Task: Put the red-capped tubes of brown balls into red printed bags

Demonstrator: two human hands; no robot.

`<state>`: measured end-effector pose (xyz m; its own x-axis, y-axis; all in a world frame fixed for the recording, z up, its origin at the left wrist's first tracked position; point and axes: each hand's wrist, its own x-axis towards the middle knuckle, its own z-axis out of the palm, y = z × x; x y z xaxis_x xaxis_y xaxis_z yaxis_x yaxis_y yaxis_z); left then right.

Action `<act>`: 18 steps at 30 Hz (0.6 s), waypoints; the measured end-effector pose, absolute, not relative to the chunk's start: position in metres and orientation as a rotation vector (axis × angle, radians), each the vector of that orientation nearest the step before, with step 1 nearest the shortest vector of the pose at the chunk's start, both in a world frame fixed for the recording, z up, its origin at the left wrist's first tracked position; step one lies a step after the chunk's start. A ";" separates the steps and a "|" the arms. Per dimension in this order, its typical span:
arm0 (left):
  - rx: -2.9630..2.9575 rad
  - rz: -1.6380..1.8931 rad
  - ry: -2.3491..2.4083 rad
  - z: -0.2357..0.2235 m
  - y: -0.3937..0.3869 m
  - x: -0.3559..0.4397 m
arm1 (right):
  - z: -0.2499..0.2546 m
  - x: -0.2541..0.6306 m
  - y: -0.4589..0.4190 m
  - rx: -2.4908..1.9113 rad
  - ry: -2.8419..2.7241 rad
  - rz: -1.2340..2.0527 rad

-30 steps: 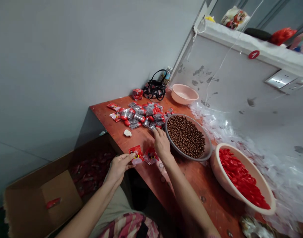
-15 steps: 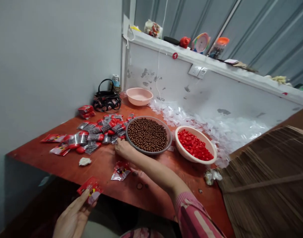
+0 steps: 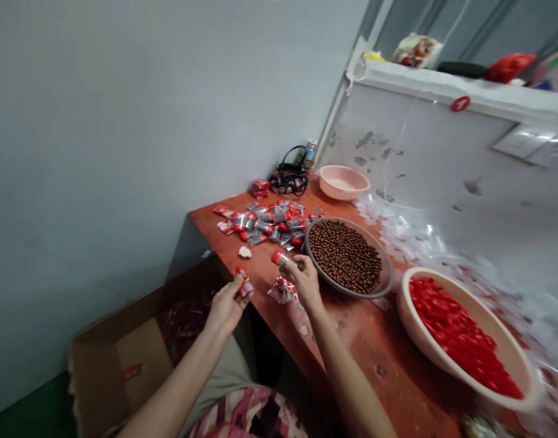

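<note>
My left hand pinches a small red printed packet at the table's front edge. In my right hand is a small clear tube with a red cap, its red end pointing left toward the packet. Under my right hand more red printed packets lie on the red-brown table. Beyond both hands spreads a pile of filled red-capped tubes. A grey basin full of brown chocolate-like balls stands right of my right hand.
A pale basin of red plastic pieces stands at right. Clear plastic pieces line the wall. At the back are a pink basin and a handbag. A cardboard box with red packets sits below left. White scrap lies near the edge.
My right hand has picked up a red-capped tube from the pile and drawn it back toward my left hand. My left hand still holds the packet. The view swung right, then back left.
</note>
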<state>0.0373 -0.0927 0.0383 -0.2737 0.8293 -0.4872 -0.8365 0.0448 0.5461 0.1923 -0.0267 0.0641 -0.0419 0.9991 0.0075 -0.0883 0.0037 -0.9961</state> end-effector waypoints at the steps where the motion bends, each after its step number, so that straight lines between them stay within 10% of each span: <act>1: -0.023 1.620 0.906 0.039 -0.093 0.039 | 0.069 0.193 -0.041 -1.073 -1.173 1.346; 18: 0.038 1.783 0.667 0.073 -0.119 0.078 | 0.071 0.175 -0.142 -1.008 -1.061 1.342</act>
<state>0.0778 -0.1186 0.0727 -0.3265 0.8942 -0.3064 -0.8756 -0.1641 0.4543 0.1755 -0.1416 0.0712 -0.0414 0.9991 0.0074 -0.2376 -0.0026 -0.9714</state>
